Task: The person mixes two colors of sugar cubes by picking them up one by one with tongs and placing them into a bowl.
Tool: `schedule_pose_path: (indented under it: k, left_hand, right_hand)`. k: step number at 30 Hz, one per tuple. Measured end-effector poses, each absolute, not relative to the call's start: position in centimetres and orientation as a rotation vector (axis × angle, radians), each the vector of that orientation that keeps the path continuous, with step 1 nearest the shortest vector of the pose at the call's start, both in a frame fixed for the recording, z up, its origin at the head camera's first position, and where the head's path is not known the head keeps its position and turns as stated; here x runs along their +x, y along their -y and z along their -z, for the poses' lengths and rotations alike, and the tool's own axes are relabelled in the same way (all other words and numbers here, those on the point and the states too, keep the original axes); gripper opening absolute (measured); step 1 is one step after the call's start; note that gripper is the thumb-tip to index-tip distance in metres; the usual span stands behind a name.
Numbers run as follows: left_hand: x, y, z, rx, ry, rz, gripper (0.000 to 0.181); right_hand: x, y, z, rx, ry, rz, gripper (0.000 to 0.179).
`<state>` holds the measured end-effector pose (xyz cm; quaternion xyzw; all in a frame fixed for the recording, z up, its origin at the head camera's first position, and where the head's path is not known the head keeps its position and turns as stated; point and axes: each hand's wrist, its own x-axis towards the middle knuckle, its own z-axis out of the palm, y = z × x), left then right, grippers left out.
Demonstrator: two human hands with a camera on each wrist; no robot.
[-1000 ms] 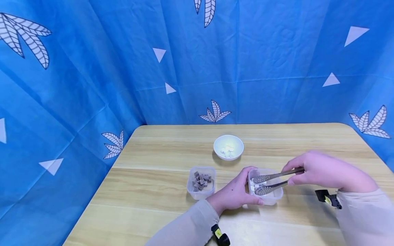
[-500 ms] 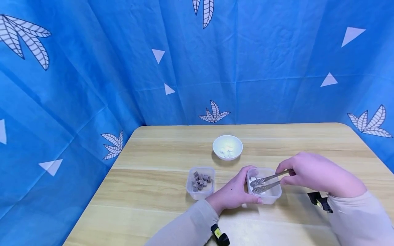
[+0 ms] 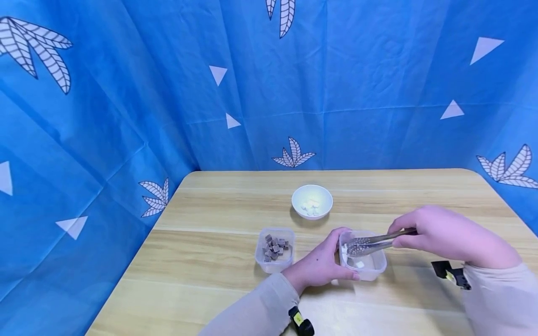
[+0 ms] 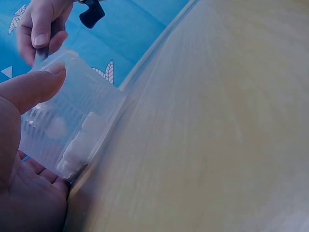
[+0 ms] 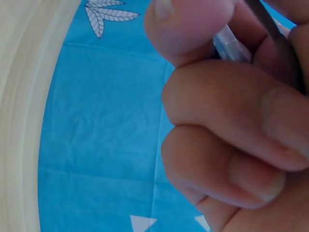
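My left hand (image 3: 322, 263) grips the left side of a clear plastic container (image 3: 371, 274), thumb along its near wall. In the left wrist view, white pieces (image 4: 79, 147) show through the container's wall. With my right hand (image 3: 433, 235) I hold metal tongs (image 3: 370, 243) by the handle end, their perforated tips lowered into the container and nearly together. One white piece (image 3: 359, 264) lies below the tips. Whether the tips pinch a piece, I cannot tell. Curled fingers (image 5: 227, 106) fill much of the right wrist view.
A second clear container (image 3: 275, 267) with several brown cubes (image 3: 275, 247) stands left of my left hand. Farther back is a white bowl (image 3: 312, 191) with several white pieces in it. A blue patterned curtain (image 3: 357, 116) hangs behind the wooden table (image 3: 210, 261).
The tongs dipped left and down into the container, then came slightly back to the right. Their tips have drawn together, uncovering one white piece. My left hand stays on the container.
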<state>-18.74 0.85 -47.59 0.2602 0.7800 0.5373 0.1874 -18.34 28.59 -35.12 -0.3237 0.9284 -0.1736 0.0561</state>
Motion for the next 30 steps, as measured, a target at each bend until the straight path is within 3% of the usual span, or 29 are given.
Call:
schedule_pose_path:
  k: [10,18,30]
  left_hand:
    - [-18.7,-0.9,47.5,0.697,-2.209,-1.507,0.104]
    - [-18.7,-1.0,47.6,0.725,-2.213,-1.516,0.096]
    - [-18.8,-0.9,47.6,0.765,-2.16,-1.555,0.096]
  right_hand:
    - [-18.0,-29.9,34.7,-1.008,-2.876,0.582,0.012]
    - [-18.1,-28.8,34.9,-1.017,-3.021,0.529,0.02]
    - [-20.6,-25.5,38.1,-0.997,-3.279,0.543,0.022]
